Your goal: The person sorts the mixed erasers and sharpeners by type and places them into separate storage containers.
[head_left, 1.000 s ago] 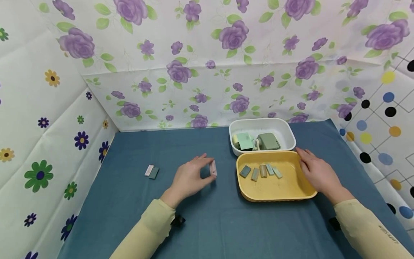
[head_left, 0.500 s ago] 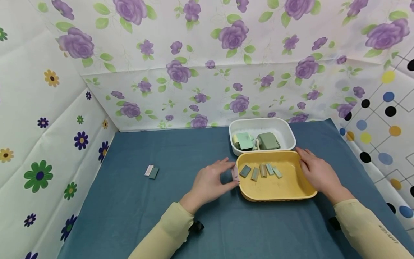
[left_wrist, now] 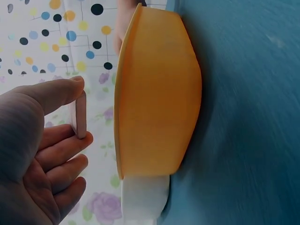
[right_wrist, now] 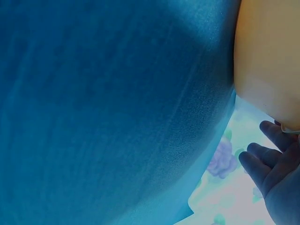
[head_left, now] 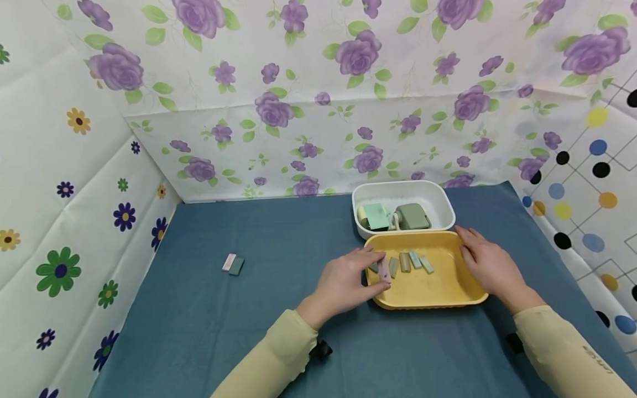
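My left hand (head_left: 345,281) pinches a small pale pink rectangular block (head_left: 384,270) on edge between thumb and fingers. It holds the block over the left end of a yellow plastic tub (head_left: 423,300); the left wrist view shows the block (left_wrist: 80,115) apart from the tub's wall (left_wrist: 154,93). Inside the tub lie several small blocks, among them a tan one (head_left: 405,262) and a pale green one (head_left: 426,265). At the tub's right side my right hand (head_left: 490,265) grips the rim, thumb inside; in the right wrist view the other fingers (right_wrist: 262,154) lie outside it.
Directly behind the yellow tub stands a white tub (head_left: 438,202) holding a mint-green item (head_left: 375,216) and a grey-green boxy item (head_left: 413,216). On the blue cloth (head_left: 209,320) at left lie a pale pink block (head_left: 229,262) and a dark green block (head_left: 236,266), side by side.
My left hand has carried the pink block rightward, from over the cloth to above the yellow tub's left end. My right hand has stayed at the rim.
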A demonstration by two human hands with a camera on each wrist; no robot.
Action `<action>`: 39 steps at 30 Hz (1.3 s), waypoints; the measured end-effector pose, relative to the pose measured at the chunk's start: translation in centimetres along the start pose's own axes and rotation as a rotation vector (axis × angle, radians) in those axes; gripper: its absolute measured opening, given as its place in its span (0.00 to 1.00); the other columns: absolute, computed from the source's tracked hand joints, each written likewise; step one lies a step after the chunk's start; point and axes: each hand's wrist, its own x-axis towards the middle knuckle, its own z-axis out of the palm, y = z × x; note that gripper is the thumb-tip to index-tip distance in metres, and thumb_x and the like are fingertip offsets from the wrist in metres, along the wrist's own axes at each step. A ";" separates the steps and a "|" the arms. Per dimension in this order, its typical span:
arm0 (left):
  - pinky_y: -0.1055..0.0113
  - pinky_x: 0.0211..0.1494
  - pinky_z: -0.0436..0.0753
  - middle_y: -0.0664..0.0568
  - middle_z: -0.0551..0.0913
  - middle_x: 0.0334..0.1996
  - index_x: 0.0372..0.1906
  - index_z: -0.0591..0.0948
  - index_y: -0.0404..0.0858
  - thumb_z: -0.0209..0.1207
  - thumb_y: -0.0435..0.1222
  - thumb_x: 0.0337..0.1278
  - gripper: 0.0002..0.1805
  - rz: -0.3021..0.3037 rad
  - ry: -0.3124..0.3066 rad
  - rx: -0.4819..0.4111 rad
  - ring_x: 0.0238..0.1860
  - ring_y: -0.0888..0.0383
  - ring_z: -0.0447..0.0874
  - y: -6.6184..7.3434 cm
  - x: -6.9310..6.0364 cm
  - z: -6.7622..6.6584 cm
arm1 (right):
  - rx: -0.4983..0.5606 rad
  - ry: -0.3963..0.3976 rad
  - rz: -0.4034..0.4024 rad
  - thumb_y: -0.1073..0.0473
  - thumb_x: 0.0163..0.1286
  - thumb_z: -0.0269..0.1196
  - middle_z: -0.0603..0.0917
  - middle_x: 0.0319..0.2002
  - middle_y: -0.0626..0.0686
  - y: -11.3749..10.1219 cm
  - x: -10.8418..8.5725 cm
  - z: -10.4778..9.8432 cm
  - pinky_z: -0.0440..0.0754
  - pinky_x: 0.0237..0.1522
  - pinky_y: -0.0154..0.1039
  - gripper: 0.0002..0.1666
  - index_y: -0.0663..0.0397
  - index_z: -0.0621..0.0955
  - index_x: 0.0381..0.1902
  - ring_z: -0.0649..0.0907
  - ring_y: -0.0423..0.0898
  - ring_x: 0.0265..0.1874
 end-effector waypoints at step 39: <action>0.70 0.42 0.82 0.68 0.81 0.37 0.43 0.87 0.61 0.68 0.58 0.66 0.10 0.097 -0.376 0.374 0.45 0.66 0.81 5.0 7.9 7.1 | -0.002 0.052 -0.022 0.55 0.87 0.55 0.69 0.77 0.70 -0.1 -0.1 0.2 0.67 0.69 0.76 0.34 0.58 0.64 0.84 0.68 0.73 0.75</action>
